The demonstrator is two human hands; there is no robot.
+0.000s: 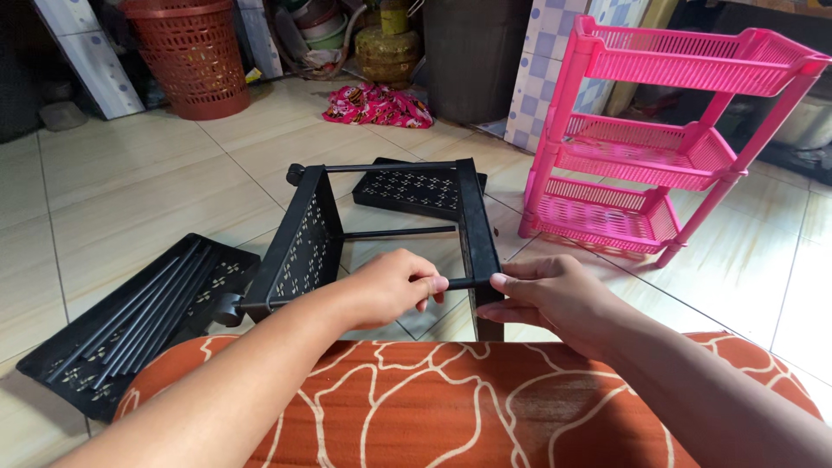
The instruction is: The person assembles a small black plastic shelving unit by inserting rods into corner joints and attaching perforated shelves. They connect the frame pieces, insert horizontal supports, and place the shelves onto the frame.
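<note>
A partly built black plastic rack [381, 234] lies on the tiled floor in front of me: two perforated trays stand on edge, joined by thin black rods. My left hand [394, 286] grips the nearest rod [459, 282] with closed fingers. My right hand [546, 290] pinches the same rod where it meets the right-hand tray [477, 225]. An orange patterned cloth [451, 407] covers my lap below both forearms.
A black tray [52, 364] holding several loose black rods lies at the left. Another black tray [416, 186] lies flat behind the rack. A pink three-tier rack [650, 130] stands at the right. A red basket [195, 52], a pink cloth [377, 106] and clutter sit at the back.
</note>
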